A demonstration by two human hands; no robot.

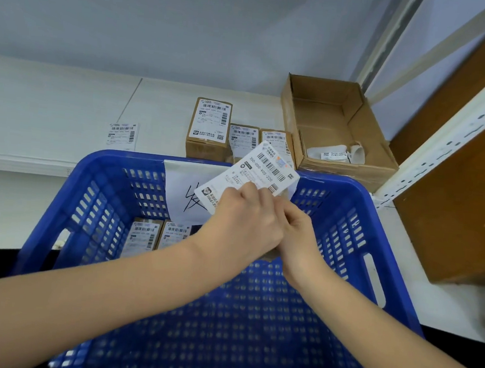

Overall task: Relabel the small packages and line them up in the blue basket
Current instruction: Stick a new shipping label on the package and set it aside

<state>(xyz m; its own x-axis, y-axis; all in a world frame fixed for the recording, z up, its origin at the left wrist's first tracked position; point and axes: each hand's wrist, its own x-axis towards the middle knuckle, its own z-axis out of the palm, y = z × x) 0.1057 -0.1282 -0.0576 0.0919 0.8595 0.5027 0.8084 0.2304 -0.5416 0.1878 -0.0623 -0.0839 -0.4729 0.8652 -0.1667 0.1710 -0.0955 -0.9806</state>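
Biggest thing here is the blue basket (345, 221), hard plastic with slotted walls, a perforated grid floor and a cut-out handle on each side. It sits on a smooth white table (53, 105). A sheet of white paper (177, 190) with a black handwritten mark hangs inside its far wall.

Behind its right corner there's an open cardboard box (338, 124), rough brown, with some crumpled white paper strips at the bottom.

Three small brown packages (209, 126) stand on the table past the far rim, each with a white barcode label on top. Two more labelled ones (156, 235) lie side by side in the basket's far left corner.

Both hands meet over the basket. The left hand (241, 218) pinches a glossy rectangular label (253, 173), tilted. The right hand (298, 231) has its fingers curled against it; can't tell what it's gripping.

A loose label (122, 135) lies flat on the table, left.
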